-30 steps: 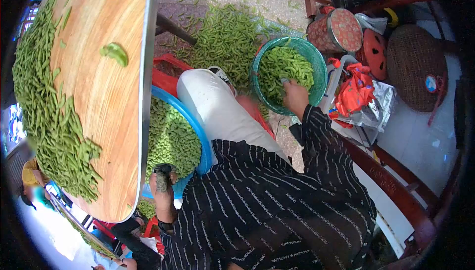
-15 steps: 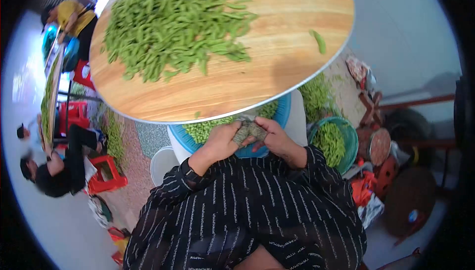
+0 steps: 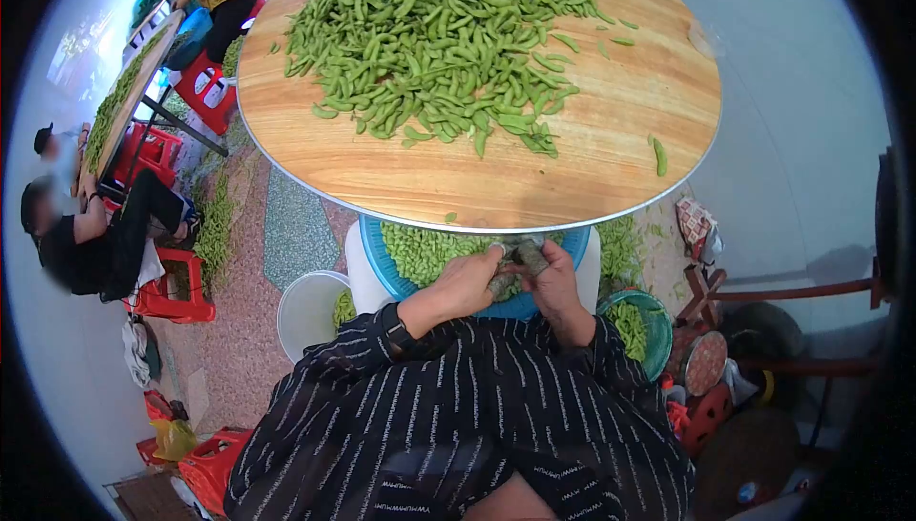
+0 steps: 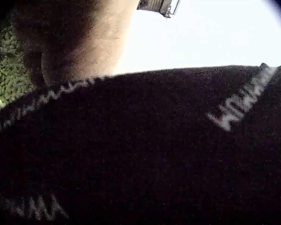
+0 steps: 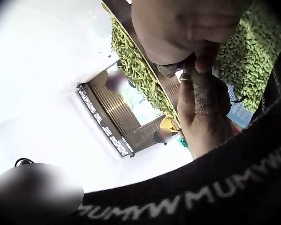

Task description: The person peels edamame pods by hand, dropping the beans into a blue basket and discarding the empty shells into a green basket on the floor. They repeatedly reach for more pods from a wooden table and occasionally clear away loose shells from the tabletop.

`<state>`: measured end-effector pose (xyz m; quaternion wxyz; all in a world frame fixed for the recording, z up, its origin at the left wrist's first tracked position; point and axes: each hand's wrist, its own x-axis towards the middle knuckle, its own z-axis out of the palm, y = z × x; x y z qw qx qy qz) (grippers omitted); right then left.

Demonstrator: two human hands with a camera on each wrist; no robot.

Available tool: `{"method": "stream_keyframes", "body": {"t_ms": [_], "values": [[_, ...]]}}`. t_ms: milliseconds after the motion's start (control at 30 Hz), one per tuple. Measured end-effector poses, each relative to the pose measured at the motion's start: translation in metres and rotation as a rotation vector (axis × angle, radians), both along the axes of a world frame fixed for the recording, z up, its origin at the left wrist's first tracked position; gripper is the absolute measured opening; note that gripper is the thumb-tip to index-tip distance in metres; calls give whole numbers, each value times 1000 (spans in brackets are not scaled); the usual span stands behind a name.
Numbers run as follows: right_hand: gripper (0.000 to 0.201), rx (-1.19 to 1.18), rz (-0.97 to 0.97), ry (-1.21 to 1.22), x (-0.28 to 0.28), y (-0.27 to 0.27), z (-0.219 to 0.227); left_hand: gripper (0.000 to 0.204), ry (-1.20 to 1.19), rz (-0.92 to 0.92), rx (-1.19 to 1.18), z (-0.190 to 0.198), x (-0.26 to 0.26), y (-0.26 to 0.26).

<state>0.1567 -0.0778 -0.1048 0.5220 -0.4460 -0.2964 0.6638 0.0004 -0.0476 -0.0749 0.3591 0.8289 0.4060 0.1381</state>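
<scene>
A bean could be lost over the side of the blue basin (image 3: 379, 268), as the fingers are held close to its near edge and a pod may be squeezed too hard or let go too soon. The fingertips could also be bumped on the worktop (image 3: 611, 92) — its rim is seen just past them — if the hands are lifted too fast. A small thing might be felt less well through the grey wrap (image 5: 203, 93) on some fingers, so it could be pinched badly. The left hand (image 3: 466, 284) and the right hand (image 3: 558, 287) are brought close together, with bent fingers and a narrow space between them; whether a pod is held there cannot be told. Shelled beans (image 3: 420, 249) are kept below the fingers. The green pods (image 3: 429, 44) are heaped past the fingertips, up on the worktop, and are pointed many ways, so no one way can be given for the heap. One lone pod (image 3: 659, 156) is seen past the right fingers and off to their right — its long axis is pointed nearly straight away from the body, with the far end tipped a bit left.
</scene>
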Motion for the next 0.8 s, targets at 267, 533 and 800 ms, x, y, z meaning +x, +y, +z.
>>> {"method": "stream_keyframes", "body": {"t_ms": [267,533,800], "values": [[21,-129,49,109,35,-15,-10,53,114,86,338,48,-112,-12],[23,-166,176,16,39,-12,8,12,-194,541,521,92,-122,69],[26,-17,293,-158,40,-17,18,22,258,403,501,67,-88,182]]}}
